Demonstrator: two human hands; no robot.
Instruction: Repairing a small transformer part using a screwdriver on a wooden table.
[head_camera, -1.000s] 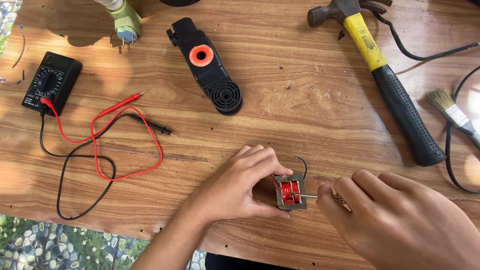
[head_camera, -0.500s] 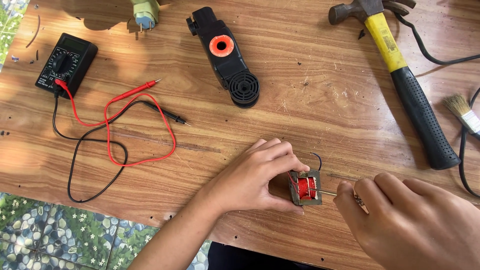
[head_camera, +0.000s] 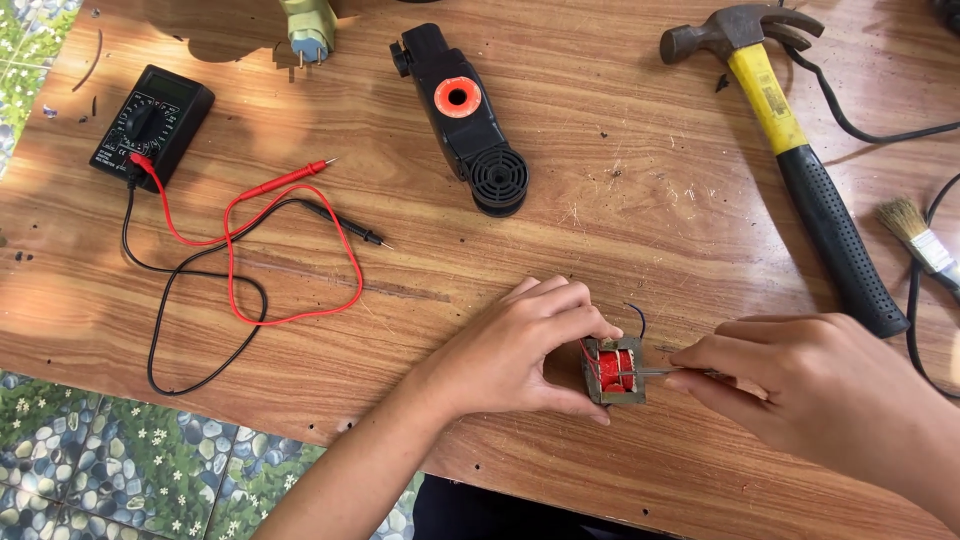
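A small transformer (head_camera: 613, 370), a red-wound coil in a grey metal frame, sits on the wooden desk (head_camera: 620, 170) near its front edge. The left hand (head_camera: 520, 350) grips it, fingers closed over the top and thumb under the near side. The right hand (head_camera: 800, 385) pinches a thin metal tool (head_camera: 655, 372) whose tip touches the coil (the tool's far end is hidden by the fingers). A short black wire (head_camera: 637, 318) curls up just behind the frame.

Farther back lie a black plastic device (head_camera: 465, 120) with an orange ring and ribbed round end, a yellow-and-black claw hammer (head_camera: 800, 160), and a paintbrush (head_camera: 918, 233) at the right edge. A black multimeter (head_camera: 152, 122) rests well to the left, its red and black leads (head_camera: 250, 250) looping across bare wood, which leaves open room between them and the left hand.
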